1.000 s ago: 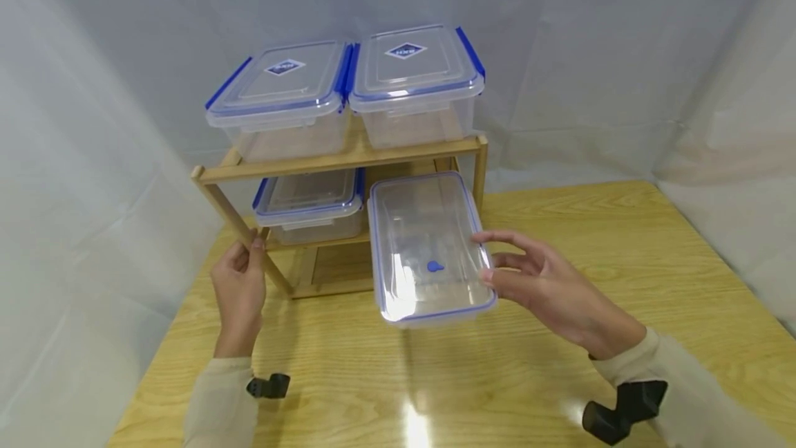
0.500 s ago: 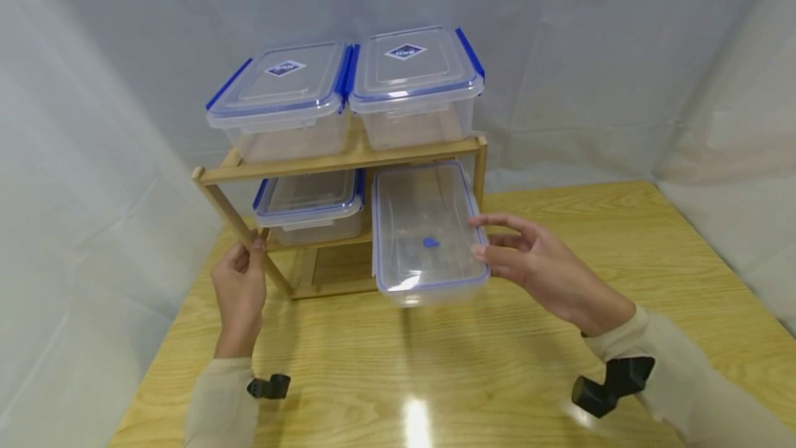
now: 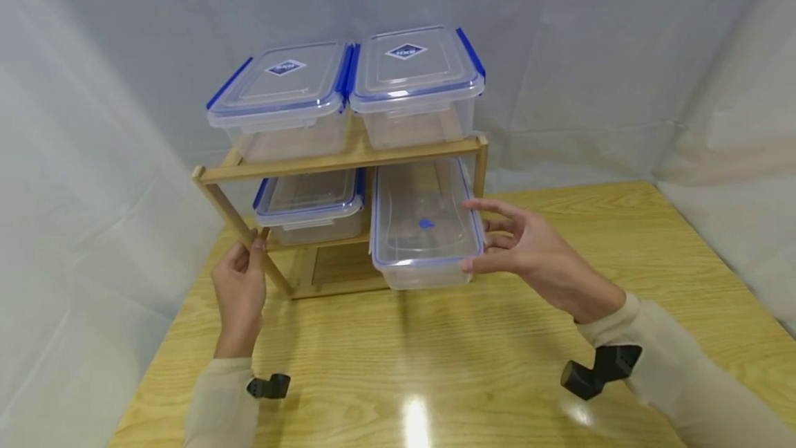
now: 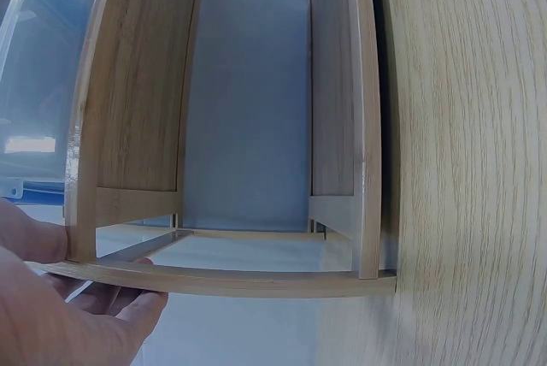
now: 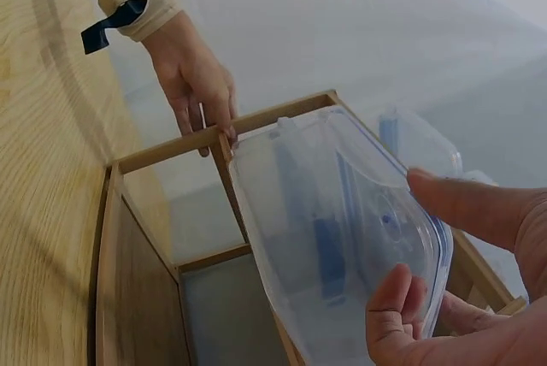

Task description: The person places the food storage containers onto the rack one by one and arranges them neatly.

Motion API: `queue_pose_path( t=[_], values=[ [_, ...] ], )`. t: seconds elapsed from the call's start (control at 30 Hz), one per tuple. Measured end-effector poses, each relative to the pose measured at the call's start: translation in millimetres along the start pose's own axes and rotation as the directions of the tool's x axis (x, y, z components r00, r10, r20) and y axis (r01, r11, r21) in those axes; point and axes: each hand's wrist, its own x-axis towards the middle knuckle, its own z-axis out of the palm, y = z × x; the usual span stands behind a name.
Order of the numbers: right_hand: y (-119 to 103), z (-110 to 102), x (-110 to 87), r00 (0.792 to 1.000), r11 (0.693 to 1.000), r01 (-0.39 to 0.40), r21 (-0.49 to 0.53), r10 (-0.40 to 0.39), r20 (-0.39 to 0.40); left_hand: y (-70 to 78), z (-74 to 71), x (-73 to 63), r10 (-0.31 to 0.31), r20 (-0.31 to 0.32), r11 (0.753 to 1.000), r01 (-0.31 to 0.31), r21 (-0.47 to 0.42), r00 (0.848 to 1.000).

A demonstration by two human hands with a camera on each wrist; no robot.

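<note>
A clear plastic food container [image 3: 423, 240] with a blue-sealed lid sits partly inside the right half of the wooden shelf's [image 3: 298, 165] middle level. Its front end sticks out past the shelf edge. My right hand [image 3: 544, 258] grips its right side; in the right wrist view the thumb lies on the lid side and fingers curl at the container [image 5: 291, 246]. My left hand [image 3: 241, 289] pinches the shelf's left front post where the middle rail meets it. In the left wrist view that hand's [image 4: 68, 323] thumb and fingers lie either side of the post [image 4: 239, 281].
Two lidded containers, a left one [image 3: 273, 92] and a right one [image 3: 413, 71], stand side by side on the top level. Another container [image 3: 311, 202] occupies the middle level's left half. The wooden table [image 3: 597, 240] extends to the right; pale sheeting [image 3: 591, 68] hangs behind.
My right hand has pushed the food container back into the shelf, and its front end has come down closer to level. The left hand stays on the post.
</note>
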Motion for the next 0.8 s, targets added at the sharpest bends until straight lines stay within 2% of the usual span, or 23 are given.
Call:
queue_pose_path(
  t=[0.13,0.3,0.43,0.53,0.67,0.8],
  values=[
    [0.7,1.5,3.0,0.999,0.999,0.022,-0.026,-0.023,-0.025,-0.2,-0.2,0.1,-0.003,0.004,1.0,0.003,-0.001,1.0],
    [2.9,3.2,7.3,0.995,0.999,0.033,-0.025,-0.035,-0.091,-0.4,-0.7,0.1,-0.009,0.004,1.0,0.009,-0.005,1.0],
    [7.3,6.9,11.2,0.985,0.999,0.038,0.027,-0.033,-0.167,-0.6,-0.7,0.2,-0.007,0.001,1.0,0.007,-0.001,1.0],
    [12.2,10.6,14.2,0.978,0.992,0.075,0.098,-0.054,-0.203,-0.9,-0.4,0.7,-0.002,0.003,1.0,0.002,-0.001,1.0],
    [20.6,15.3,17.6,0.974,0.975,0.131,0.177,-0.093,-0.207,-1.3,-0.3,0.8,-0.002,0.005,1.0,0.002,0.0,1.0],
    [29.3,20.7,21.1,0.976,0.975,0.117,0.187,-0.078,-0.205,-1.4,0.0,0.7,-0.006,0.003,1.0,0.006,0.001,1.0]
  ],
)
